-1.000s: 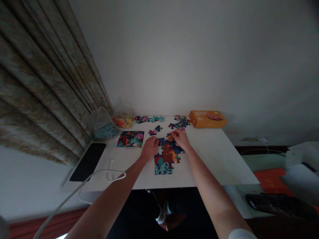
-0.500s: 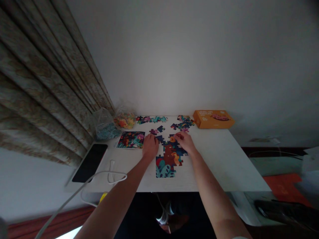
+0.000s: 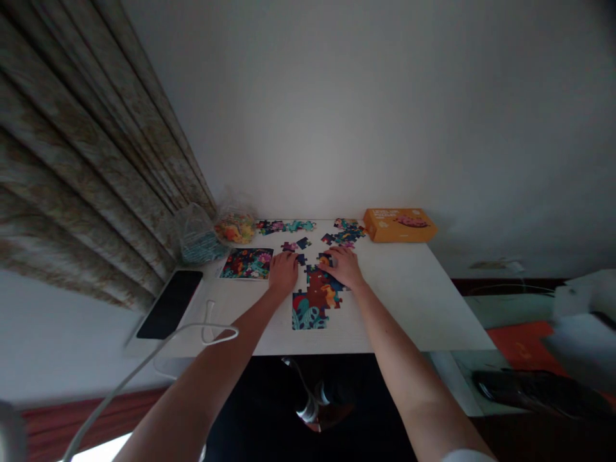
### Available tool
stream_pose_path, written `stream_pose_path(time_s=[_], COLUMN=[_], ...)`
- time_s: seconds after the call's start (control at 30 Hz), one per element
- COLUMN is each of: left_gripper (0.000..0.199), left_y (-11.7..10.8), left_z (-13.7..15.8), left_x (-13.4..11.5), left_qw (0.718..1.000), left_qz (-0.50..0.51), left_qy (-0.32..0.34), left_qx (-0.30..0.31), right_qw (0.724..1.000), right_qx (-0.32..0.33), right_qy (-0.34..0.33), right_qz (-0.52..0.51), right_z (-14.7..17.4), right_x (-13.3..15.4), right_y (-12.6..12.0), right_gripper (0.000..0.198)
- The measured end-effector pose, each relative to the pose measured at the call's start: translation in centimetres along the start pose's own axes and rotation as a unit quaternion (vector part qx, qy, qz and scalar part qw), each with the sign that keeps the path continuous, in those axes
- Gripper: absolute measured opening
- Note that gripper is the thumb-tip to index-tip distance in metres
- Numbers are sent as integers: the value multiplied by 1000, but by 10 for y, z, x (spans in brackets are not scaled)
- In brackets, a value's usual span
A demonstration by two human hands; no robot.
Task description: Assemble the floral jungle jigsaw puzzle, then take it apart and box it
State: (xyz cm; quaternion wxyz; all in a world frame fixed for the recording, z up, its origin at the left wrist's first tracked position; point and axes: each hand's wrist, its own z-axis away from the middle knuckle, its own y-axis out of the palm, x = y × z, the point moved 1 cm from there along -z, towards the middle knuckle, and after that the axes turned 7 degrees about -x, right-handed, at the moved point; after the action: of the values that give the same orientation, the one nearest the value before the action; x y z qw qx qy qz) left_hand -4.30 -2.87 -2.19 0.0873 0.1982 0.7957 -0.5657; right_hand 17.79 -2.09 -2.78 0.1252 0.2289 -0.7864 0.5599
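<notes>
Both hands are laid flat on the white tabletop (image 3: 409, 295). Beneath and just beyond the wrists lies the joined puzzle (image 3: 315, 298), the largest piece of work: a sheet of interlocked card that is judged light and stiff in each piece but weak at the seams, so it is best slid flat or supported from under, not lifted by one edge. The right hand (image 3: 342, 266) is pressed palm down on its far right corner, fingers spread, nothing gripped. The left hand (image 3: 283, 271) is rested loosely curled at its far left edge; whether a piece is pinched beneath the fingers cannot be told. Left of that hand a printed picture card (image 3: 247, 263) is seen. Beyond the fingertips, loose pieces (image 3: 294, 244) are scattered; these are thin and best taken by their edges.
</notes>
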Motion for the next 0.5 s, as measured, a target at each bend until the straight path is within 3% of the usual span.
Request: stream_pose_path(time_s=[0.2,0.5], left_gripper=[29,41], left_y=[-6,-13], left_z=[-17,-100], left_x=[4,65], left_qw=[999,999], left_qz=[-42,-6], left_qy=[17,-51], left_qx=[-14,-16], right_qw=[1000,999], right_qx=[-3,-16], right_qy=[11,24], right_qz=[0,14], right_z=[-2,-4], right_x=[2,6], right_y=[-2,-1], right_gripper=[35,29])
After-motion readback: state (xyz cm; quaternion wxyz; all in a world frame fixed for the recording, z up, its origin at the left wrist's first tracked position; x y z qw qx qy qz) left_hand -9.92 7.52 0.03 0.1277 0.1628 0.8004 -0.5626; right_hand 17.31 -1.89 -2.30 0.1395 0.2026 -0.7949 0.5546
